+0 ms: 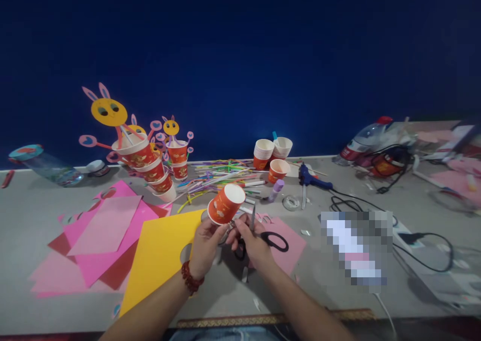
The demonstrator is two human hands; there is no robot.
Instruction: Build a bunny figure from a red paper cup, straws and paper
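Note:
My left hand is closed on a red paper cup by its rim. The cup is tilted, with its white base up and to the right and its rim down toward my fingers. My right hand is closed around black-handled scissors; one blade points upward past the fingers and a handle loop sticks out to the right. The right fingertips meet the cup's rim, and whether they pinch anything else there is hidden. Under the hands lie a yellow sheet and a pink sheet.
Left stand stacked cups with paper bunny figures, near pink sheets and a clear jar. Colored pipe cleaners lie behind the cup. Farther right are cup stacks, a glue stick, tape, a glue gun and its cord.

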